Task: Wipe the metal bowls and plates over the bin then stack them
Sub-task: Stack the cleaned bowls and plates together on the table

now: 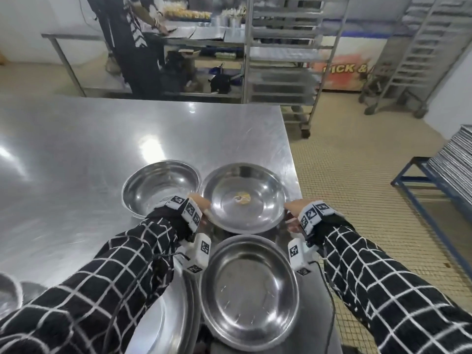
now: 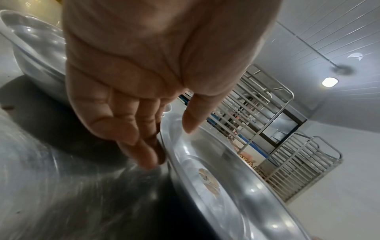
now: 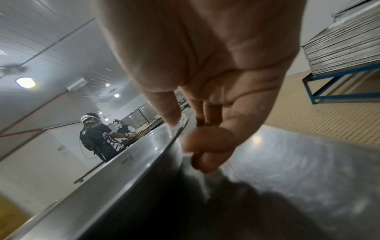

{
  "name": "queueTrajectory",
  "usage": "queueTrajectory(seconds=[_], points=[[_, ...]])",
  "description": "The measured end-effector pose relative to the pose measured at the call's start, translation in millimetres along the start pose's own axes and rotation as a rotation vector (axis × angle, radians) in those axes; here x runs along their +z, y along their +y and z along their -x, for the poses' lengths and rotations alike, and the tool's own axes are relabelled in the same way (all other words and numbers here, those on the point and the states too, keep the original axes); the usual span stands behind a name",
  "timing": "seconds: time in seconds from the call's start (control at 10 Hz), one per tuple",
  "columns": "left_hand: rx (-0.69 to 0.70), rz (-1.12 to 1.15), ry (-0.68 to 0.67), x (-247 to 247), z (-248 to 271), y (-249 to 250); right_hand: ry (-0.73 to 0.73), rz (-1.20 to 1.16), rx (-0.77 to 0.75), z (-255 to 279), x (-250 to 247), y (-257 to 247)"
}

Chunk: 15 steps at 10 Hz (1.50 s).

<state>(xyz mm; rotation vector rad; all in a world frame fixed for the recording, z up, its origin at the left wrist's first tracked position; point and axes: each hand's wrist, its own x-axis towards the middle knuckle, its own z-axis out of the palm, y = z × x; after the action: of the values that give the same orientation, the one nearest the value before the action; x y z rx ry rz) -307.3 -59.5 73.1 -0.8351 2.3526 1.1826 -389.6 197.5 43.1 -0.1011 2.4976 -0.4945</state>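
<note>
A wide metal bowl (image 1: 258,215) with a yellow sticker in its bottom sits near the steel table's right edge. My left hand (image 1: 203,205) pinches its left rim: in the left wrist view the left hand (image 2: 168,146) has its thumb (image 2: 191,125) over the rim inside the bowl (image 2: 236,203) and its fingers (image 2: 144,155) below it. My right hand (image 1: 291,213) holds the opposite rim; the right wrist view shows the right hand (image 3: 185,138) with its thumb on top and fingers curled under the bowl (image 3: 123,162). A second bowl (image 1: 161,190) stands to its left, a third (image 1: 249,290) nearer me.
A flat metal plate (image 1: 163,315) lies at the near left under my forearm, and another bowl's edge (image 1: 7,295) shows at the far left. The table (image 1: 102,149) ends just right of the bowls. Tray racks (image 1: 281,60), a blue stand (image 1: 434,190) with stacked trays, and a person (image 1: 132,42) are behind.
</note>
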Motion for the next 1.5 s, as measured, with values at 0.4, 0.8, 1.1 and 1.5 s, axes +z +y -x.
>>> queueTrajectory(seconds=[0.4,0.8,1.1,1.5], points=[[0.137,0.007,0.088,-21,5,-6,0.209,-0.63,0.044,18,-17,-24],[0.441,-0.077,0.155,-102,142,-84,0.41,-0.852,-0.107,173,46,-78],[0.35,-0.169,0.176,-122,217,-238,0.436,-0.599,-0.127,285,181,-108],[0.304,-0.406,0.215,-97,228,-300,0.437,-0.081,-0.03,298,230,-116]])
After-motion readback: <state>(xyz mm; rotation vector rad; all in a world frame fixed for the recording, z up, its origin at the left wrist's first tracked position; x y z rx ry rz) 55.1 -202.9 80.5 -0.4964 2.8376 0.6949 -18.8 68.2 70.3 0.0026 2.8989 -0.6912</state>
